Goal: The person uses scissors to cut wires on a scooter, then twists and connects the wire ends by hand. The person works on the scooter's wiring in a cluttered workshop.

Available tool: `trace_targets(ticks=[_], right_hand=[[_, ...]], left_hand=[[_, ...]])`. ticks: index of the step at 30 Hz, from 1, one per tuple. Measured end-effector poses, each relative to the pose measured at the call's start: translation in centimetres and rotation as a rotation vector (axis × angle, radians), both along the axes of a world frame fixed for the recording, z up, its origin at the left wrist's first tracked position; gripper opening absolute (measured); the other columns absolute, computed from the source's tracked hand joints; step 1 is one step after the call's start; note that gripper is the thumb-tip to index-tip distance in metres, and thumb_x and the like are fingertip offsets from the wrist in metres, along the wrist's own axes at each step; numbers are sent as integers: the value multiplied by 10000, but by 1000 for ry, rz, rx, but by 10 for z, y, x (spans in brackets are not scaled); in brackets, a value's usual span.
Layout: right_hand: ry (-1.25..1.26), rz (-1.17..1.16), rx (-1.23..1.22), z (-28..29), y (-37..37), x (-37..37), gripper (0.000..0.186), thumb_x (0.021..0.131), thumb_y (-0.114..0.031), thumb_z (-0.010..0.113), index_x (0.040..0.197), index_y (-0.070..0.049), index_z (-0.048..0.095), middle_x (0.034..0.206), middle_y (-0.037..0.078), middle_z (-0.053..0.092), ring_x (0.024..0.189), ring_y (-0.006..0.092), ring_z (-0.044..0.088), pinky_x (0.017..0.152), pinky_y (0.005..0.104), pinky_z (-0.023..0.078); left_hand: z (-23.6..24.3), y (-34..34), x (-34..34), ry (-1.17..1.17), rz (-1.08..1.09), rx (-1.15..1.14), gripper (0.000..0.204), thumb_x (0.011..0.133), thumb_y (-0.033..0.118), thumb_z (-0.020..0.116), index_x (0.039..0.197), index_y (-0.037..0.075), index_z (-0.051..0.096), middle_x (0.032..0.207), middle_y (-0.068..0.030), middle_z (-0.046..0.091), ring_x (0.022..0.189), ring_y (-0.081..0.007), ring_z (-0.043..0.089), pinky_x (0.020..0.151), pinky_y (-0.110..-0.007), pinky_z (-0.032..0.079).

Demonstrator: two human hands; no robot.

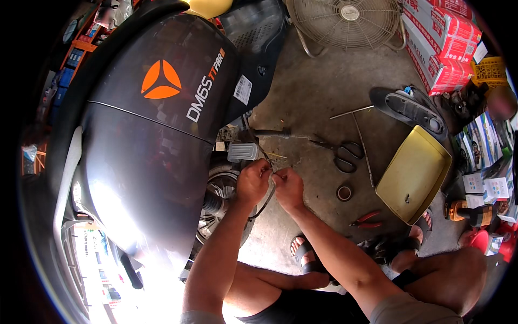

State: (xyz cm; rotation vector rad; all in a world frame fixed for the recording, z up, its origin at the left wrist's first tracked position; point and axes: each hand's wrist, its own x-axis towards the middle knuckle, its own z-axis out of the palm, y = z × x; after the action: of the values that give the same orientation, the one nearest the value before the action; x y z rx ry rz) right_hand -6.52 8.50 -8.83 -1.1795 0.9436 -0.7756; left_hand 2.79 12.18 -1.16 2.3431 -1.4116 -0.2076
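My left hand (252, 182) and my right hand (288, 189) meet beside the lower side of a dark grey scooter (156, 127). Both have their fingers pinched on a thin dark cable (265, 203). It runs down from the scooter's frame into my fingers, and a length curves below them toward the wheel (220, 186). The exact spot being gripped is hidden by my fingertips. A grey ribbed foot pedal (243, 152) sits just above my left hand.
On the concrete floor to the right lie black-handled scissors (345, 156), a T-handle wrench (362, 143), a tape roll (343, 193), red-handled pliers (368, 220) and a yellow tray (414, 175). A floor fan (348, 27) and stacked red-and-white boxes (440, 48) stand farther off.
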Motion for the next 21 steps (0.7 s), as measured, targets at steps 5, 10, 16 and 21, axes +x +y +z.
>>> trace_targets(ticks=[5,10,16,21], right_hand=[[5,25,56,4,-3,0,105,798,-97,688,828,-2,654,775,146,688,728,259,685,670,353,529],[29,50,47,6,-4,-1,121,803,-109,687,843,2,658,788,152,689,744,259,685,681,354,528],[40,76,83,8,-7,-2,139,804,-131,693,842,-1,659,789,150,690,747,260,686,680,355,528],[26,101,67,9,-9,-3,147,799,-141,702,829,-4,657,778,149,689,748,263,689,672,353,531]], left_hand=[[3,0,0,-7,-7,22,87,803,47,636,882,9,628,831,-173,660,753,-320,660,654,-375,516],[4,2,0,45,18,44,94,828,75,630,895,9,627,833,-170,659,754,-310,659,654,-368,514],[6,0,0,69,29,40,111,857,119,615,874,10,615,817,-174,649,751,-324,642,657,-394,496],[2,0,3,133,56,33,106,853,121,615,876,18,610,833,-201,637,788,-404,615,664,-444,480]])
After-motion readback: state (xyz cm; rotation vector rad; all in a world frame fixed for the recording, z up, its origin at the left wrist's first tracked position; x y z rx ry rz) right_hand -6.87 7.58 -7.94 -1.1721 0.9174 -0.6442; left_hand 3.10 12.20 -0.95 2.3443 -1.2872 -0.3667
